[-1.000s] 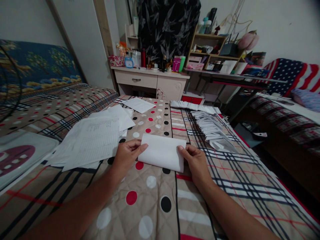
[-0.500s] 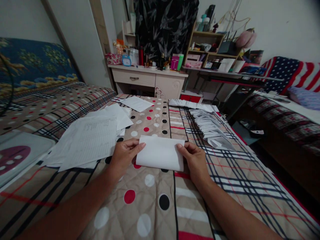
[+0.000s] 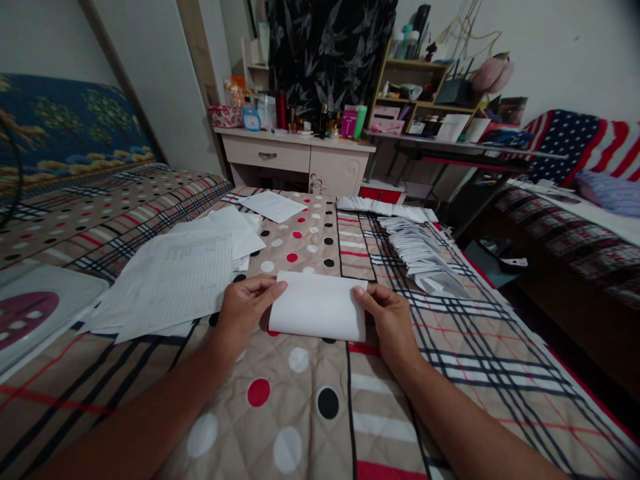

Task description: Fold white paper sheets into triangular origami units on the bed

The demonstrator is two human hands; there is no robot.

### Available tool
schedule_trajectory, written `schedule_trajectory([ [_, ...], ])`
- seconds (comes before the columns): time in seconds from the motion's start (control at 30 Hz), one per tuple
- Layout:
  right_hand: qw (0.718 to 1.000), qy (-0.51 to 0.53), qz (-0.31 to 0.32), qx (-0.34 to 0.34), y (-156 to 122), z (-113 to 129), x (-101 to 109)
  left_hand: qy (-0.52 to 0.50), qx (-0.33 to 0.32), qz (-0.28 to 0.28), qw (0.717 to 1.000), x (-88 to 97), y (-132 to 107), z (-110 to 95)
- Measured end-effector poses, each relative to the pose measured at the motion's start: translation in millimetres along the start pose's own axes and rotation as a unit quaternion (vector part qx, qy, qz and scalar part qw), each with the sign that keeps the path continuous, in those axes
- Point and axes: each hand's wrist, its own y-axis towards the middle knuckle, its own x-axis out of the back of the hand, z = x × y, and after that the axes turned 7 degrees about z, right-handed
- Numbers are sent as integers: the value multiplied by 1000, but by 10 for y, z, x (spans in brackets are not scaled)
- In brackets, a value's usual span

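Note:
A folded white sheet of paper lies on the patterned bedspread in front of me. My left hand pinches its left edge with thumb and fingers closed. My right hand grips its right edge the same way. A loose pile of white sheets, the top one printed with lines, lies just left of my left hand. A long row of folded white papers runs along the bed to the right, beyond my right hand.
One more sheet lies farther up the bed. A white dresser crowded with bottles stands beyond the foot, a wooden shelf and a desk beside it. A second bed with a flag-patterned cover is on the right.
The folded sheet and both hands have kept their grip; the view has shifted slightly, nothing else moved.

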Motion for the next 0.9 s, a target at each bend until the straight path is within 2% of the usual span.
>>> schedule_trajectory([
  [0.17,1000,-8,-8,-2,-5,2,5,11,-2,-8,1000,-10,1,-19],
  [0.37,1000,-10,-9,-6,-4,7,7,9,-29,15,999,-13,-6,-17],
  [0.6,999,-29,-12,6,-16,41,-15,7,-23,24,999,1,-6,1],
  [0.9,999,-41,-14,14,-15,65,-16,-12,15,-2,1000,-17,-22,-54],
])
